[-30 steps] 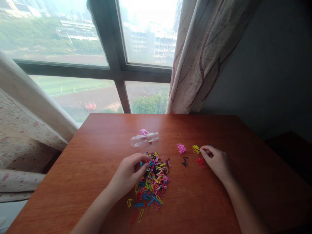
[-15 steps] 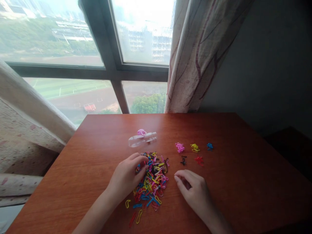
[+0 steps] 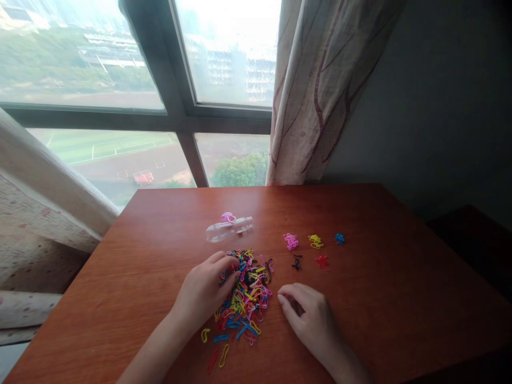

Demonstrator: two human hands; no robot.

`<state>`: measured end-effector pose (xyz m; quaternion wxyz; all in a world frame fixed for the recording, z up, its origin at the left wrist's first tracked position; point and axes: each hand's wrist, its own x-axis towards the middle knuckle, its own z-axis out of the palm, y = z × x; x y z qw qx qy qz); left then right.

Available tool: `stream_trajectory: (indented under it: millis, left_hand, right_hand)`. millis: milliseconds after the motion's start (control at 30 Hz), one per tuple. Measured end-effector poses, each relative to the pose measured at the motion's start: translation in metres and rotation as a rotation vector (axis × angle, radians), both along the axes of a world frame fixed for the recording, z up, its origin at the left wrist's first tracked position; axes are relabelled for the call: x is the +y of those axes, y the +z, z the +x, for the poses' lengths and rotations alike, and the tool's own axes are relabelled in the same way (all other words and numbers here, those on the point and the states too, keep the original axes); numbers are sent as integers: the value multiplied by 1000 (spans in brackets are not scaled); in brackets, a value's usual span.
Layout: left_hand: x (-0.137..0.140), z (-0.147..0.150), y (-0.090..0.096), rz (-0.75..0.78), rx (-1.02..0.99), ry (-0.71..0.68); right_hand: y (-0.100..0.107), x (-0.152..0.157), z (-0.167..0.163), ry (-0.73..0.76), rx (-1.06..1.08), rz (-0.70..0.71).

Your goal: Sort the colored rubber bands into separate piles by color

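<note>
A heap of small elastic bands [image 3: 244, 298] in pink, yellow, blue, red and black lies mid-table. My left hand [image 3: 210, 282] rests at the heap's left side, its curved thumb and forefinger apart over the bands. To the right of the heap, just above the table, is my right hand [image 3: 306, 309]; its thumb and forefinger tips are together, and anything between them is too small to make out. Beyond it lie small sorted piles: pink bands [image 3: 291, 241], yellow bands [image 3: 316, 241], blue bands [image 3: 340, 239], black bands [image 3: 296, 262] and red bands [image 3: 322, 262].
A clear plastic bottle [image 3: 224, 230] lies on its side behind the heap, with a pink loop-shaped piece [image 3: 228, 217] by it. A few loose bands [image 3: 224, 356] lie at the near side. The wooden table [image 3: 380, 256] meets a window and curtains [image 3: 304, 106] at the back.
The view has shifted slightly, so everything sits a little further left. My right hand has come slightly closer to the heap. My left hand stays in about the same place over the bands.
</note>
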<state>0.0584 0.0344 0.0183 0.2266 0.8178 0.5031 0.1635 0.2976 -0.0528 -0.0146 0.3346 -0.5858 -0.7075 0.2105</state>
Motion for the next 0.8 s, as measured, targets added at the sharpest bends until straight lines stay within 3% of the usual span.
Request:
stream_trajectory:
  millis: [233,467,800]
  left_hand:
    - [0,-2,-2,22,-37,-17]
    - [-10,13,6,6,-219,-117]
    - [-18,23,6,-45,-308,-176]
  right_hand:
    - [0,1,-1,4,2,-9]
    - [8,12,-14,6,130,-34]
    - [14,18,-19,21,169,24]
